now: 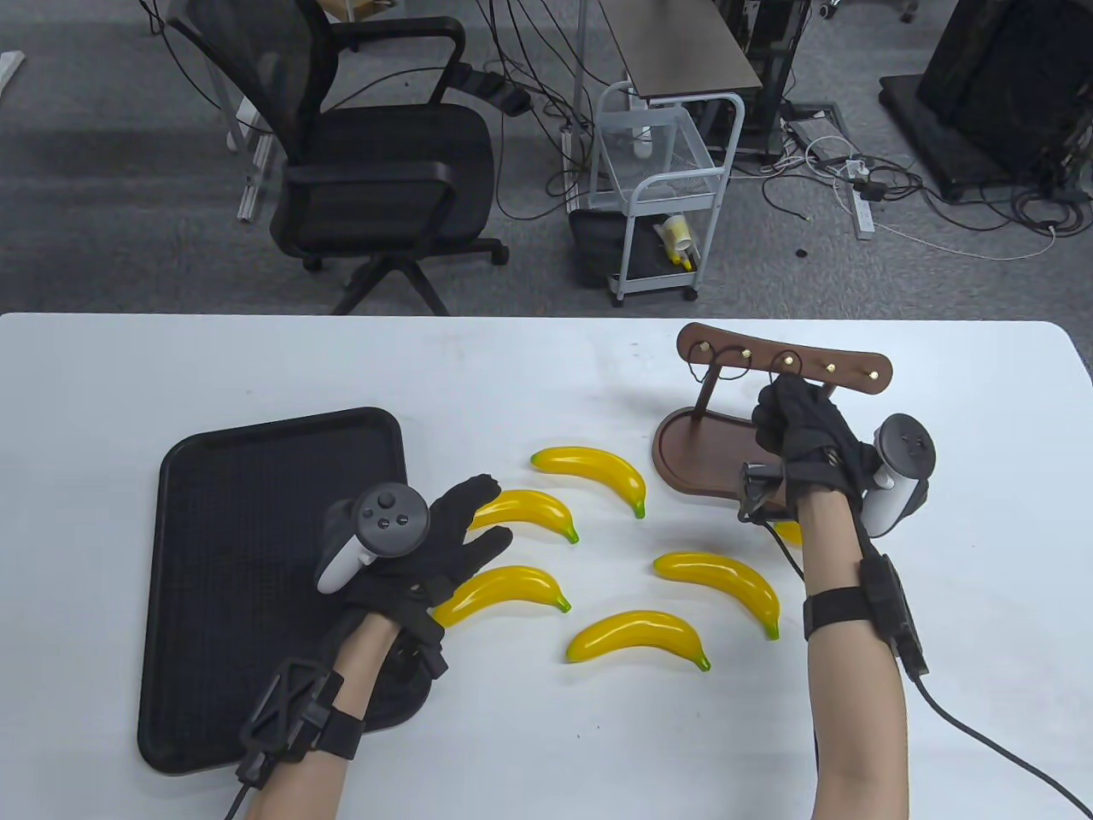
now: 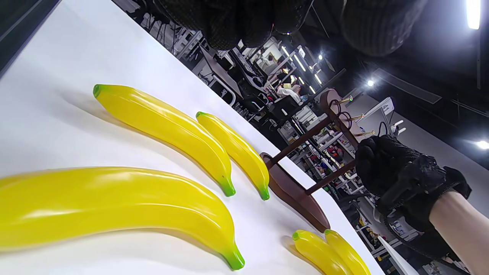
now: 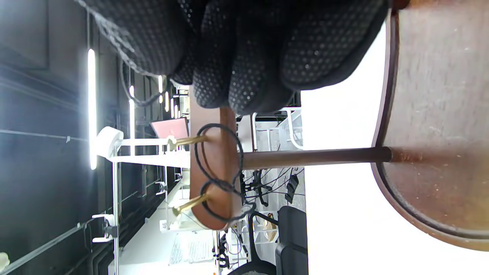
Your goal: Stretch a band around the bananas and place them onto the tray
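While the right hand (image 1: 798, 418) is curled at the wooden rack (image 1: 781, 359), its grip is hidden. The left hand (image 1: 427, 547) lies open over two bananas (image 1: 512, 589).

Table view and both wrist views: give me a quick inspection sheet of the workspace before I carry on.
Surface: white table, no spills seen.
Job's things: black tray at left holds no bananas; five bananas loose on the table, a sixth partly hidden behind the right wrist; black bands hang on the wooden rack.
Clutter: nothing seen.
Grippers: left hand open beside the bananas; right hand raised at the rack's pegs, fingers curled, whether on a band unclear.
Cables: glove leads trail off the near edge.
Surroundings: office chair, white cart, floor wiring.
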A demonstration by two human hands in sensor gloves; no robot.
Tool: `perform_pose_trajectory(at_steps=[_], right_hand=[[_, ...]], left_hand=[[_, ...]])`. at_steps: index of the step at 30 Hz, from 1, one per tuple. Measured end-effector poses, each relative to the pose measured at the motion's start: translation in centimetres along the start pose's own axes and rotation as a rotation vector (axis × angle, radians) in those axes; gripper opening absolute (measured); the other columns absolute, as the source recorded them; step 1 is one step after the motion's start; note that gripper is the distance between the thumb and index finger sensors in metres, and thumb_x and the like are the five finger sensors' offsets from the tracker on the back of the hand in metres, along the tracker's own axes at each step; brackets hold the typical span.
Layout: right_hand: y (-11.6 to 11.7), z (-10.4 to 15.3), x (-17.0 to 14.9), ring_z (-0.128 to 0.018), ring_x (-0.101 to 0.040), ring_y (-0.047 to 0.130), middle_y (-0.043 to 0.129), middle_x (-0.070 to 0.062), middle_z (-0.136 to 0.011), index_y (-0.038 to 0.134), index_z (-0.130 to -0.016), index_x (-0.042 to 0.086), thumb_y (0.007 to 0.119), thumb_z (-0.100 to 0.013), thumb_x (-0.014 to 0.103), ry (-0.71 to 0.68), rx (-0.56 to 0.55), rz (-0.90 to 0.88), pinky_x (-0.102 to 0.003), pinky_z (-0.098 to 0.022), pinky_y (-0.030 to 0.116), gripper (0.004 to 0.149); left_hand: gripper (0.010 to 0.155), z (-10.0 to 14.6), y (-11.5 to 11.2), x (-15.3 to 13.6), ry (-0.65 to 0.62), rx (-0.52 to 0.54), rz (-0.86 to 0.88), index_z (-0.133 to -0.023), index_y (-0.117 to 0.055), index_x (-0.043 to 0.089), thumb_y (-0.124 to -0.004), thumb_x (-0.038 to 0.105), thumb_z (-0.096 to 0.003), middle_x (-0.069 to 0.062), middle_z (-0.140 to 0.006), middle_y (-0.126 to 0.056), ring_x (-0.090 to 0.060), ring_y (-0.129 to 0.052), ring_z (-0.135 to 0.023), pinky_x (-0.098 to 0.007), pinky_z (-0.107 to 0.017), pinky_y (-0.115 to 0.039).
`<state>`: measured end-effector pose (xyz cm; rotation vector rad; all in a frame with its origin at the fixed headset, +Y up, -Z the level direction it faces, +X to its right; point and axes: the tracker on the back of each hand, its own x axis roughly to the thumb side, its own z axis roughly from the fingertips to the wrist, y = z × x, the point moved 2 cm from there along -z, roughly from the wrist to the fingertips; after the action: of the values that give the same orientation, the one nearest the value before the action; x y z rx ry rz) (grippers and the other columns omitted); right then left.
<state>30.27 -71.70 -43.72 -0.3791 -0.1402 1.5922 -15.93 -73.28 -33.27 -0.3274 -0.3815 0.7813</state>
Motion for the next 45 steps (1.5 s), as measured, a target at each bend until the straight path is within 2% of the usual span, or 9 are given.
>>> perform_pose_trajectory(at_steps=[14, 21, 28, 45], right_hand=[[2.0, 4.4, 2.7, -0.064, -0.031, 0.095, 0.090, -0.013, -0.081, 0.078, -0.090, 0.010, 0.072, -0.059, 0.033, -0.203, 0.148, 0.235, -0.049, -0.046, 0.080, 0.039], [4.2, 6.9, 2.8, -0.063, -0.032, 0.095, 0.091, -0.014, -0.080, 0.079, -0.090, 0.009, 0.072, -0.059, 0.033, -0.296, 0.235, 0.334, -0.050, -0.045, 0.080, 0.039], [6.9, 9.3, 2.4, -0.063, -0.032, 0.096, 0.091, -0.015, -0.080, 0.079, -0.090, 0.009, 0.072, -0.059, 0.032, -0.361, 0.349, 0.357, -0.050, -0.044, 0.080, 0.039], [12.8, 12.9, 1.2, -0.062, -0.034, 0.096, 0.091, -0.016, -0.079, 0.079, -0.090, 0.007, 0.071, -0.059, 0.031, -0.406, 0.630, 0.448, -0.051, -0.044, 0.080, 0.040]], left_hand=[[0.072, 0.1, -0.1, 0.8, -0.036, 0.014, -0.048, -0.117, -0.031, 0.029, -0.060, 0.060, -0.0598, 0.000, -0.130, -0.034, -0.031, -0.045, -0.122, -0.048, -0.090, -0.038], [0.071, 0.2, -0.1, 0.8, -0.043, 0.020, -0.056, -0.117, -0.031, 0.030, -0.060, 0.060, -0.0600, 0.001, -0.130, -0.035, -0.030, -0.046, -0.122, -0.047, -0.091, -0.038], [0.070, 0.2, -0.1, 0.8, -0.044, 0.026, -0.076, -0.117, -0.032, 0.030, -0.061, 0.060, -0.0600, 0.002, -0.130, -0.036, -0.029, -0.046, -0.122, -0.047, -0.091, -0.038], [0.071, 0.3, -0.5, 1.8, -0.064, 0.040, -0.124, -0.117, -0.032, 0.032, -0.062, 0.061, -0.0593, 0.004, -0.130, -0.036, -0.027, -0.047, -0.122, -0.045, -0.092, -0.038]])
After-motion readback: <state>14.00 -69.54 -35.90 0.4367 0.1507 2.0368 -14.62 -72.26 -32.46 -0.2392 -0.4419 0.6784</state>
